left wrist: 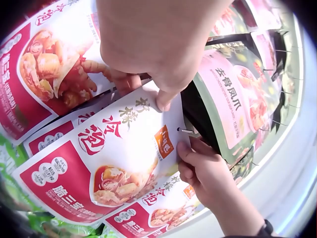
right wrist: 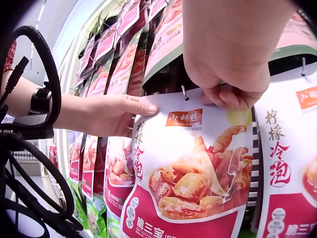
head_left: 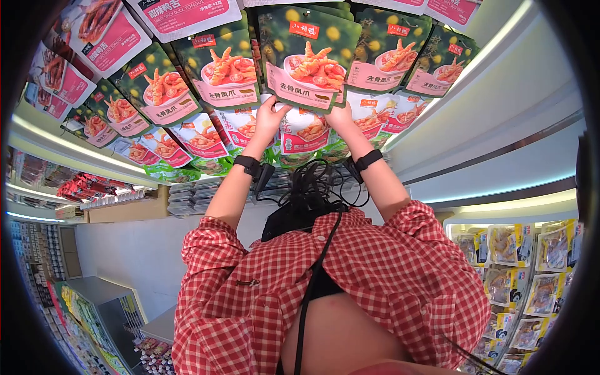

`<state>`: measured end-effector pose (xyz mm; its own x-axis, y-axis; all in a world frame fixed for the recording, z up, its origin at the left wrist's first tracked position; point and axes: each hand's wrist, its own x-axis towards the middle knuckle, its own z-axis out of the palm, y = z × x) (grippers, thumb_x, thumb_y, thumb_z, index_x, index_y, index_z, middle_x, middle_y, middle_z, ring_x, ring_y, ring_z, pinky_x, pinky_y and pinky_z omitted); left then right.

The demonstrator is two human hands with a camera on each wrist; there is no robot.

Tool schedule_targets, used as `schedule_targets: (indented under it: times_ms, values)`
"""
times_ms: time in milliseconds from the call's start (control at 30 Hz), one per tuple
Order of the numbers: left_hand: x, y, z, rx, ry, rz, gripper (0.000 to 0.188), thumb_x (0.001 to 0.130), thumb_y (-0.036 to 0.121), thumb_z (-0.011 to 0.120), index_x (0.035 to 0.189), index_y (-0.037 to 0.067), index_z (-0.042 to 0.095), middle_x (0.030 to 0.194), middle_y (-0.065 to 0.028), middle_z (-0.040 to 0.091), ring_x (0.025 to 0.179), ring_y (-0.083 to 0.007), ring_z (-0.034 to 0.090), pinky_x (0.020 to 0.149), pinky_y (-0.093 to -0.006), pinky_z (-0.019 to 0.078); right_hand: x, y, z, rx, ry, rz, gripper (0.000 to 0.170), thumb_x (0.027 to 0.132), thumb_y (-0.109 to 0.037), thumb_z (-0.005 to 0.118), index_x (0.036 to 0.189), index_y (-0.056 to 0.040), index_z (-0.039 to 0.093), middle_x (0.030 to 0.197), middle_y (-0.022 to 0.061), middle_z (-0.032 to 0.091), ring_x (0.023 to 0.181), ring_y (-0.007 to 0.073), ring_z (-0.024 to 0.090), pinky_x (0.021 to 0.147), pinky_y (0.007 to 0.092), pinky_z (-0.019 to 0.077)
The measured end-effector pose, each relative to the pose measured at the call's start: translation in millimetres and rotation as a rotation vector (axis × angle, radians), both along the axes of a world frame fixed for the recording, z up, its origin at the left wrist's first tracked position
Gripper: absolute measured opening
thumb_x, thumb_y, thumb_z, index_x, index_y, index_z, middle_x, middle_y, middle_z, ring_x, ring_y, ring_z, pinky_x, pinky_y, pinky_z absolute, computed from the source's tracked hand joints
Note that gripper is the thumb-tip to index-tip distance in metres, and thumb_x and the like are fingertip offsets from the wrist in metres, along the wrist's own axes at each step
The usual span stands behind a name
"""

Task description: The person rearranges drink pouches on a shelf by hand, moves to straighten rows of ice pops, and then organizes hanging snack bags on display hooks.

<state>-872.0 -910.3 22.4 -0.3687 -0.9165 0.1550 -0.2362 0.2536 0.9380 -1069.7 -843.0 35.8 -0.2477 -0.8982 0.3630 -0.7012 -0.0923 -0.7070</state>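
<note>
The left hand [right wrist: 114, 111] pinches the upper left corner of a white and pink packet [right wrist: 193, 168], its thumb lying on the front. The right hand [right wrist: 230, 74], with fingers curled, grips the top edge near the other corner. Between both hands, a metal hook [right wrist: 184, 92] passes through the hole of this packet. A similar packet [right wrist: 292, 148] hangs just beside it, and green packets [head_left: 309, 65] hang above the hands.
</note>
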Motion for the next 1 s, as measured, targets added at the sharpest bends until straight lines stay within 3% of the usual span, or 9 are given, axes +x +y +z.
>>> schedule_targets:
  times_ms: [200,300,500,633,667,767,800,900,1000]
  values:
    - [10.3,13.8,-12.9,-0.053,0.110,0.100,0.033,0.078,0.005,0.067,0.109,0.001,0.056,0.071,0.0022,0.055,0.061,-0.0025,0.049,0.055,-0.0176,0.0409,2.3,5.0,-2.1,0.035,0.097,-0.128,0.024,0.079,-0.015,0.054,0.100,-0.0077,0.061,0.092,0.0196,0.062,0.084,0.0386,0.059,0.070,0.0442,0.0486]
    - [25.1,19.9,-15.1,-0.006,0.212,0.080,0.031,0.080,0.003,0.064,0.109,0.001,0.056,0.073,0.0008,0.057,0.065,-0.0026,0.053,0.058,-0.0167,0.0429,-4.2,5.1,-11.9,0.037,0.162,-0.122,0.037,0.077,-0.009,0.053,0.114,-0.0086,0.049,0.097,0.0204,0.060,0.081,0.0421,0.058,0.066,0.0489,0.0479]
    - [91.6,41.8,-15.2,-0.135,-0.007,0.191,0.019,0.085,0.006,0.058,0.103,0.002,0.059,0.080,-0.0007,0.057,0.069,-0.0061,0.053,0.062,-0.0210,0.0446,-6.2,5.3,-22.4,-0.003,0.099,-0.137,0.030,0.076,-0.003,0.052,0.105,-0.0044,0.054,0.099,0.0199,0.059,0.086,0.0418,0.056,0.070,0.0486,0.0471]
    - [128.5,32.1,-1.1,-0.313,-0.069,0.452,0.021,0.083,0.001,0.056,0.104,0.000,0.055,0.096,-0.0061,0.051,0.068,-0.0104,0.051,0.061,-0.0243,0.0460,6.6,28.9,-2.9,-0.065,-0.122,-0.090,0.030,0.078,-0.002,0.055,0.109,-0.0046,0.057,0.106,0.0149,0.057,0.076,0.0256,0.061,0.068,0.0326,0.0489]
    - [134.5,20.1,-3.0,-0.356,-0.073,0.416,0.031,0.083,0.002,0.055,0.114,-0.001,0.050,0.105,-0.0098,0.049,0.068,-0.0133,0.052,0.063,-0.0260,0.0469,4.6,30.2,-8.0,-0.112,-0.151,-0.066,0.030,0.081,-0.003,0.056,0.111,-0.0029,0.056,0.115,0.0122,0.054,0.072,0.0179,0.059,0.068,0.0260,0.0476]
    - [138.7,2.7,16.3,-0.523,-0.241,0.397,0.039,0.082,0.002,0.056,0.120,-0.002,0.047,0.109,-0.0125,0.049,0.070,-0.0168,0.053,0.065,-0.0278,0.0479,10.2,37.1,-12.7,-0.205,-0.208,-0.138,0.028,0.083,-0.003,0.054,0.111,-0.0012,0.057,0.121,0.0115,0.052,0.074,0.0177,0.060,0.069,0.0265,0.0480]
    - [141.2,-5.2,15.8,-0.410,-0.287,0.365,0.047,0.082,0.010,0.057,0.126,0.000,0.042,0.121,-0.0140,0.047,0.077,-0.0190,0.057,0.070,-0.0314,0.0488,11.1,41.1,-12.5,-0.217,-0.190,-0.143,0.028,0.083,-0.003,0.054,0.111,-0.0015,0.057,0.123,0.0113,0.051,0.074,0.0171,0.060,0.069,0.0264,0.0482]
    - [138.1,-18.4,24.5,-0.429,-0.453,0.330,0.052,0.082,0.018,0.061,0.128,0.002,0.042,0.128,-0.0113,0.045,0.072,-0.0182,0.057,0.066,-0.0307,0.0484,9.4,54.1,-11.8,-0.238,-0.196,-0.154,0.027,0.084,-0.002,0.053,0.110,-0.0026,0.058,0.124,0.0111,0.050,0.075,0.0153,0.060,0.068,0.0262,0.0487]
    - [140.7,-39.9,23.1,-0.503,-0.650,0.239,0.062,0.080,0.032,0.061,0.132,0.006,0.038,0.139,-0.0086,0.038,0.098,-0.0284,0.057,0.078,-0.0389,0.0484,11.1,75.6,-10.1,-0.217,-0.254,-0.186,0.027,0.083,0.001,0.053,0.109,-0.0037,0.060,0.121,0.0117,0.052,0.075,0.0126,0.060,0.066,0.0250,0.0494]
